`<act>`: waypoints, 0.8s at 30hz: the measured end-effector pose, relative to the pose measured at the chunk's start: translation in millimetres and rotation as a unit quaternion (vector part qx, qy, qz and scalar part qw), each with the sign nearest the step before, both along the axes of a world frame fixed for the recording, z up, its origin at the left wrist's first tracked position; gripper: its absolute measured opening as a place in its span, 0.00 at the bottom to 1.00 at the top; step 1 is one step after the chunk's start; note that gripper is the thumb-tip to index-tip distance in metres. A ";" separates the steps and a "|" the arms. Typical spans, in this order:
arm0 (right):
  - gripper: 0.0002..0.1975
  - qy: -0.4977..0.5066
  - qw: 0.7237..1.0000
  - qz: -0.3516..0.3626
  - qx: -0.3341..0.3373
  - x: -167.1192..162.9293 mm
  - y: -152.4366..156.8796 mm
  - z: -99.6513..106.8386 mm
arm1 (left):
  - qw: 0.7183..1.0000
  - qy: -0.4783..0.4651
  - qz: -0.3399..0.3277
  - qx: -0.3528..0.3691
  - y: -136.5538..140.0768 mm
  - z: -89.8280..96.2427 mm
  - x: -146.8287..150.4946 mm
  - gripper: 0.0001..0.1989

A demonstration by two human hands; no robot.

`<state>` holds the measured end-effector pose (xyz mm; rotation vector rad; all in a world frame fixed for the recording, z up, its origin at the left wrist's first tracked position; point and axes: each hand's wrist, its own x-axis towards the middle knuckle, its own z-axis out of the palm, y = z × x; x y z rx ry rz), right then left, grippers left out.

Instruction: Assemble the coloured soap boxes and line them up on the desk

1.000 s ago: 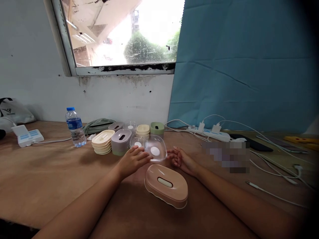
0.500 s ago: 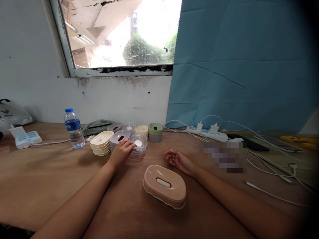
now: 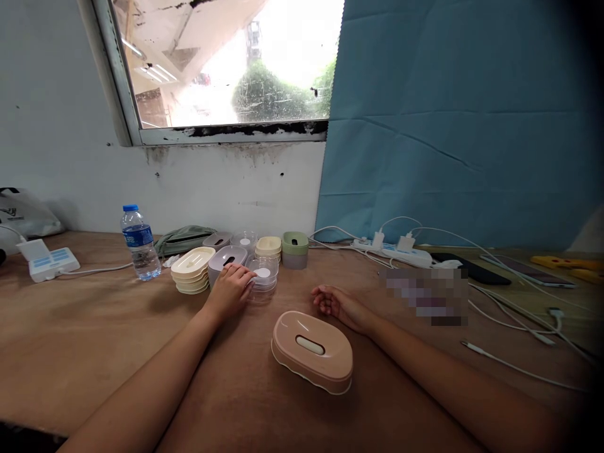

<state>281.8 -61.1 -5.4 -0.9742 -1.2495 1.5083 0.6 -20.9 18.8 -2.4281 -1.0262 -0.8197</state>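
My left hand (image 3: pixel 230 288) is at the left side of a stack of clear plastic containers (image 3: pixel 265 286). Its fingers close on the rim of the top one; the thumb is mostly hidden. Just behind that hand stands a lavender oval box (image 3: pixel 221 259) with a dark slot. My right hand (image 3: pixel 334 303) rests on the table, fingers loosely curled and slightly apart, holding nothing. Between my forearms sits a peach oval lid (image 3: pixel 314 346) with a cream-coloured slot and a pale, wavy lower edge.
Cream oval lids (image 3: pixel 192 267) are stacked at the left, beside a water bottle (image 3: pixel 140 242) and a green pouch (image 3: pixel 184 239). A green-and-grey box (image 3: pixel 295 250) stands at the back. A power strip (image 3: pixel 401 255) and white cables (image 3: pixel 509 371) lie on the right.
My left hand has lowered a little, and the top clear container sits lower and more level on its stack. My right hand and the peach lid have stayed in place.
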 end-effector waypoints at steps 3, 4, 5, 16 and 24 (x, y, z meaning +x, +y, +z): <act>0.08 -0.003 1.000 -0.017 0.006 -3.7 -4.0 3.8 | 1.000 -0.010 -0.002 -0.008 0.1 0.0 0.0 0.12; 0.08 -0.007 1.000 -0.018 0.007 -4.9 -5.3 5.3 | 1.000 -0.020 -0.004 -0.010 -1.7 1.1 0.7 0.12; 0.08 -0.012 1.000 -0.017 0.008 -6.0 -6.7 6.8 | 0.999 -0.035 -0.009 -0.014 -4.9 3.0 1.9 0.12; 0.15 -0.048 0.995 0.085 0.019 -29.4 -22.2 10.5 | 0.873 -0.020 -0.302 -0.383 -66.5 5.9 41.6 0.52; 0.31 0.016 0.978 0.165 0.127 -15.6 -30.7 12.0 | 0.860 -0.122 -0.211 -0.448 -55.2 -4.4 38.1 0.52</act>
